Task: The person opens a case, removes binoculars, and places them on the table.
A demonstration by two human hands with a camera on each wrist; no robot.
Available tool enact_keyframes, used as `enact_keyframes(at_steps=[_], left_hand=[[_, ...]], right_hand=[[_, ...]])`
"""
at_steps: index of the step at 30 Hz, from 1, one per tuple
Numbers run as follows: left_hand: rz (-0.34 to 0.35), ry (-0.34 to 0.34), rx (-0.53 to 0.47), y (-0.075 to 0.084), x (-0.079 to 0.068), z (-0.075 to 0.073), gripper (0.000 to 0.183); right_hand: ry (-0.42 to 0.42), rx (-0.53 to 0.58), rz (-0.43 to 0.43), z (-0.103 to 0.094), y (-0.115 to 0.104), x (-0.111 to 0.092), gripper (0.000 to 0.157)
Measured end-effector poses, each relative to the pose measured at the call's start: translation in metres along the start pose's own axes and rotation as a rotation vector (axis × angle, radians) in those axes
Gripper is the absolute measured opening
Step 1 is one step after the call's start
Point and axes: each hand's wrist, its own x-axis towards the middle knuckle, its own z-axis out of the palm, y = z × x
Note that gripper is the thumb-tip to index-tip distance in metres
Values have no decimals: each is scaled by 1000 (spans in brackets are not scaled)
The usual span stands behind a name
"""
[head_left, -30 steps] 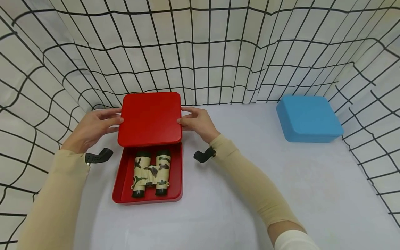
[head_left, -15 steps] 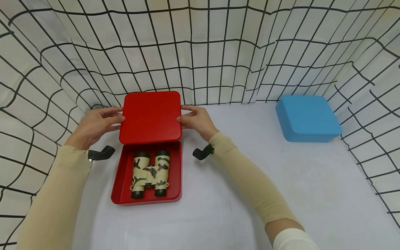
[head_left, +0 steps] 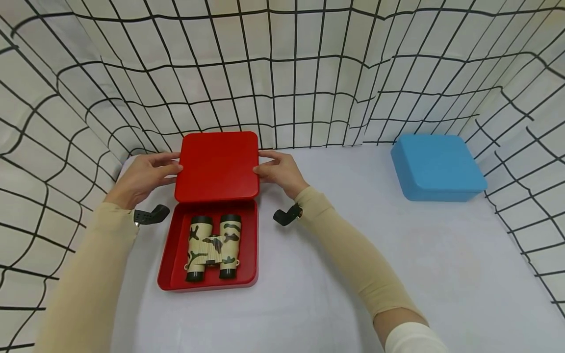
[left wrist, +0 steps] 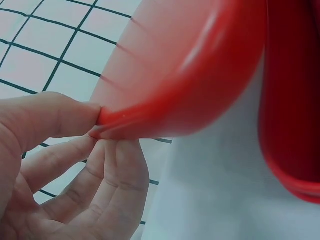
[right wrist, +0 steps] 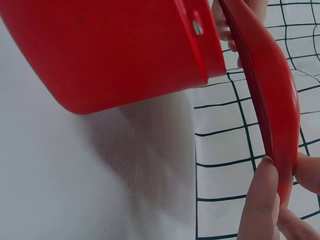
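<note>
A red lid stands raised at the back edge of a red box. My left hand pinches the lid's left edge; in the left wrist view the thumb and fingers meet at its corner. On the opposite edge my right hand pinches it too, with digits on both faces of the lid in the right wrist view. Inside the box lie binoculars with a camouflage pattern and black ends. In the right wrist view a gap shows between the box's side and most of the lid.
A closed blue box sits at the back right of the white tabletop. White walls with a black grid surround the back and both sides. The red box stands near the left wall.
The lid has shifted slightly to the right, and its near edge has moved back a little. My left hand has moved right with it. The binoculars and both boxes stay in place.
</note>
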Motion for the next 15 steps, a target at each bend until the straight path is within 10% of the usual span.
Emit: enact_keyframes(at_steps=[15], left_hand=[[15, -19, -40, -6, 12, 4, 68]], right_hand=[[18, -5, 38, -1, 6, 11, 52]])
